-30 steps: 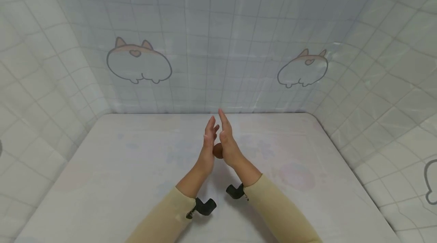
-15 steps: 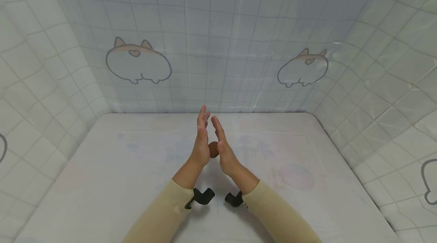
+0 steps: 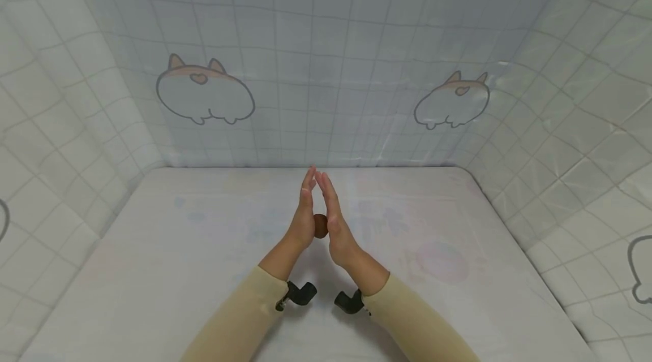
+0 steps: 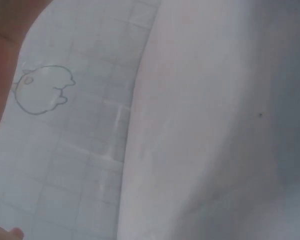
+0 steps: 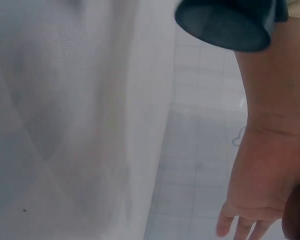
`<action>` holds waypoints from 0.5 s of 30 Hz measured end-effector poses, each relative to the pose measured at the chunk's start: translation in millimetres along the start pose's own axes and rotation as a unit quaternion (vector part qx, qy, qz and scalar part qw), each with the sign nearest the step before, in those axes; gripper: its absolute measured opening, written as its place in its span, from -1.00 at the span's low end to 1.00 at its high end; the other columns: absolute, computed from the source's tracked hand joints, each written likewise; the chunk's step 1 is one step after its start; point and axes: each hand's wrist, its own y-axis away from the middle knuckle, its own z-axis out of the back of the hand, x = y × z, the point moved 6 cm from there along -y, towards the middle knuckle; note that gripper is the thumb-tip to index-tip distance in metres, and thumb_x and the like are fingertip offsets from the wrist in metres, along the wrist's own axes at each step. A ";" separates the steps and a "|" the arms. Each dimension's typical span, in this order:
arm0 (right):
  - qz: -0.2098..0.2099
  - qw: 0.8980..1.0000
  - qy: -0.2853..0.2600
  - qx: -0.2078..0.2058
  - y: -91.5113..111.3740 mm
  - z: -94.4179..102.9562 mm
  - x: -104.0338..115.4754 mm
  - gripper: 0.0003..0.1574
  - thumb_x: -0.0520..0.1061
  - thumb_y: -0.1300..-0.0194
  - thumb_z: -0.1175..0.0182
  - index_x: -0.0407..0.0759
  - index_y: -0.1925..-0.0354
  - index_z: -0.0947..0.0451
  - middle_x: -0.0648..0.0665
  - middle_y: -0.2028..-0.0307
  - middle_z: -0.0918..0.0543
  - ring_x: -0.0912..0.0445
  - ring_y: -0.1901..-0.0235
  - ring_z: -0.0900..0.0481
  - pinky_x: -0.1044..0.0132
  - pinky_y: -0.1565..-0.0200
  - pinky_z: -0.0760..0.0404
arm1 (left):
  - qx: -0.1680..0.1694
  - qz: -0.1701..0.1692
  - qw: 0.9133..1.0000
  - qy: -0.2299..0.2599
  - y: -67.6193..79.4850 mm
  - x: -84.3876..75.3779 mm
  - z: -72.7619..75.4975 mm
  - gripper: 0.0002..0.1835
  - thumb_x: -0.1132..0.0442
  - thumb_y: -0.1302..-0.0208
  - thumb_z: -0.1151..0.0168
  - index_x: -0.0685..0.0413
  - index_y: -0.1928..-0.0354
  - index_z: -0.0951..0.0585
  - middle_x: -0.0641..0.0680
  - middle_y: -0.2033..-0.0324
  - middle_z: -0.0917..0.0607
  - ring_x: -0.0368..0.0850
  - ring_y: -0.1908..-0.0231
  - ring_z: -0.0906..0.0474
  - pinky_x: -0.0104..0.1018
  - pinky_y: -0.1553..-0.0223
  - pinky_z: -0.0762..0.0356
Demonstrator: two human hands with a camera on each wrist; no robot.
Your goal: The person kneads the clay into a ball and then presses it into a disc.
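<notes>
Between the two palms a small brown ball is pressed, its lower side showing in the head view. My left hand lies flat against the ball's left side, fingers straight and pointing away. Against its other side rests my right hand, also with straight fingers, and the fingertips of both hands come close together at the top. In the right wrist view a palm with spread fingers shows beside part of the brown ball. The left wrist view catches only bits of skin at its left edge; the ball is out of sight there.
Under the hands is a white table with faint coloured patches. Grid-patterned sheeting with cartoon animals closes off the back and both sides. A dark wrist camera sits on the left sleeve, another camera on the right.
The palms have slid back and forth against each other with the ball rolling between them. First the right fingertips were further forward, then the left; now they are almost level.
</notes>
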 end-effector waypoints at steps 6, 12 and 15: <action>-0.009 1.000 0.012 -0.016 -2.0 4.6 1.3 0.20 0.59 -0.42 0.60 -0.25 -0.58 0.41 -0.33 -0.56 0.17 -0.11 -0.55 0.28 -0.31 -0.41 0.23 | 0.025 0.026 0.999 -0.005 4.0 8.3 -5.6 -0.08 -0.58 -0.30 0.70 -0.34 -0.60 0.15 0.02 -0.57 0.10 0.11 -0.54 0.18 0.47 -0.33 0.23; -0.035 0.998 0.026 -0.049 -5.4 15.4 -4.8 0.17 0.61 -0.40 0.59 -0.14 -0.60 0.38 -0.24 -0.58 0.13 -0.07 -0.55 0.20 -0.34 -0.39 0.19 | 0.053 0.039 0.998 0.000 9.0 11.1 -13.4 -0.14 -0.54 -0.34 0.70 -0.39 -0.60 0.15 -0.09 -0.58 0.14 0.13 -0.53 0.14 0.50 -0.31 0.14; -0.038 0.997 0.020 -0.063 -8.1 20.5 -6.4 0.15 0.60 -0.42 0.58 -0.11 -0.60 0.38 -0.22 -0.58 0.12 -0.10 -0.55 0.19 -0.34 -0.39 0.20 | 0.066 0.032 0.997 0.001 12.5 9.3 -16.9 -0.10 -0.53 -0.34 0.72 -0.29 -0.61 0.17 -0.07 -0.58 0.17 0.20 -0.53 0.12 0.47 -0.33 0.13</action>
